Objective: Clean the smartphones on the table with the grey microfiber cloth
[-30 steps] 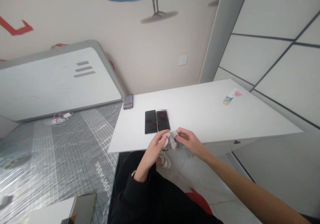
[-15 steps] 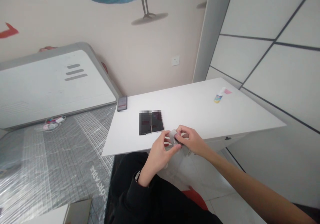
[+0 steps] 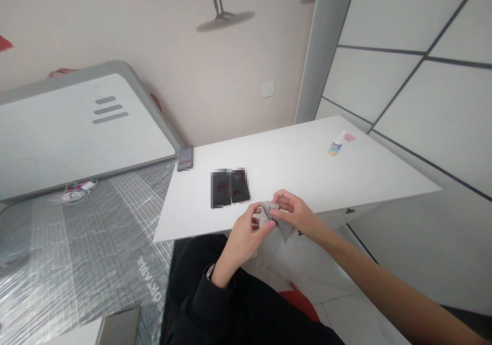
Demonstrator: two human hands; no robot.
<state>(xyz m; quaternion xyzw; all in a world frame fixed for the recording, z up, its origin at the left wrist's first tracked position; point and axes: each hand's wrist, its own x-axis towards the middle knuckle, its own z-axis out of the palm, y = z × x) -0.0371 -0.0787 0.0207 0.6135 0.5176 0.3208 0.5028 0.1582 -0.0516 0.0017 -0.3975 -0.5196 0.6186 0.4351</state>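
Observation:
A small grey cloth [image 3: 285, 230] is held between both hands just off the table's front edge, one corner hanging down. My left hand [image 3: 244, 236] grips its left side, the thumb pressed on it. From the other side my right hand [image 3: 299, 216] pinches it with thumb and fingers. Something dark shows in a fold between the two thumbs, too small to make out. Close by on the table lie two dark phones, the left phone [image 3: 220, 188] and the right phone [image 3: 241, 187], side by side.
The white table [image 3: 292, 160] carries a spray bottle [image 3: 335, 146] and a pink piece [image 3: 349, 137] at the back right. Another phone-like device [image 3: 185, 158] lies at its left corner. A plastic-wrapped mattress [image 3: 100, 232] fills the left. A drawer lock or latch [image 3: 349, 211] sits under the front edge.
The cloth has shifted in my fingers and now covers more of the dark thing, with its corner hanging lower. My right thumb has moved slightly. The view has tilted a little.

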